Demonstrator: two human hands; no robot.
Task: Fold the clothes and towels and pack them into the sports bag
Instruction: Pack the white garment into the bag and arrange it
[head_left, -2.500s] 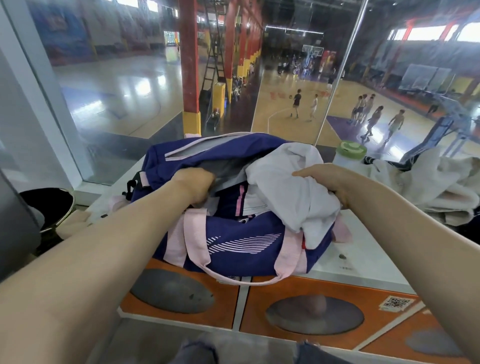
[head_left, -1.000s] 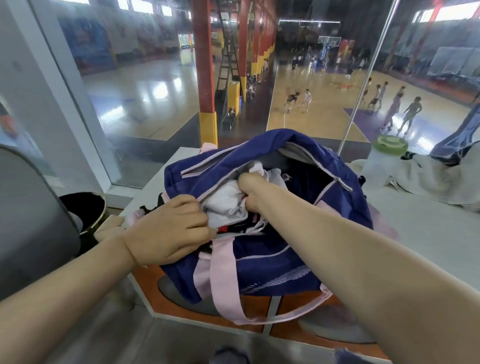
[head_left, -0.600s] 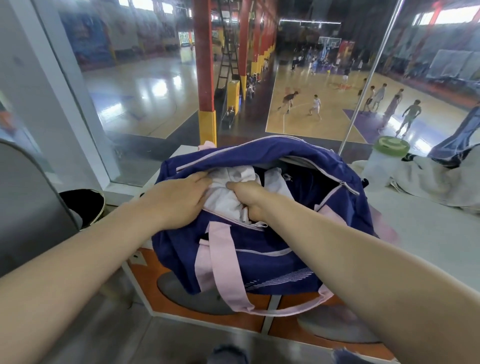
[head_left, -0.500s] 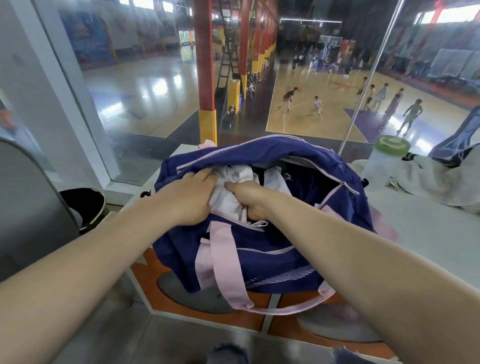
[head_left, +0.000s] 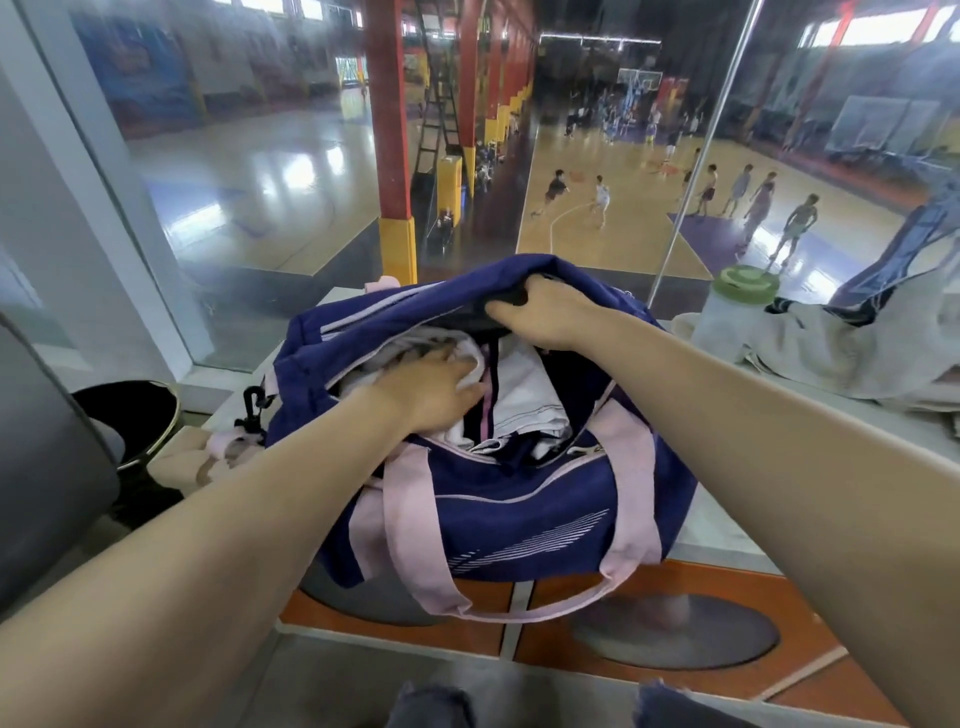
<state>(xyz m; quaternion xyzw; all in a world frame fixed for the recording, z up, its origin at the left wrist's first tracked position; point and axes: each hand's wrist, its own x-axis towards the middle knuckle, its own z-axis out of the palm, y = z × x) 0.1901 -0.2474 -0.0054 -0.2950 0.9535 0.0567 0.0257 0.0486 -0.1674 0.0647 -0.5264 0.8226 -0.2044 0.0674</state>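
The navy-blue fabric sports bag with pink straps (head_left: 519, 499) lies with its long axis left to right on the ledge. The right hand (head_left: 545, 317) grips the mouth's far edge, lifting it, while the left hand (head_left: 431, 389) presses flat-fingered on the white folded clothes (head_left: 524, 395) inside. Unpacked pale grey garments (head_left: 852, 353) lie heaped to the far right (nearer the right hand, likely the one to fetch them).

both arms stretched forward, left hand (head_left: 434, 392) flat and palm-down, right hand (head_left: 545, 317) farther out, fingers curled

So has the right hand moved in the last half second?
Yes. The right hand left the white clothes and now grips the bag's far rim.
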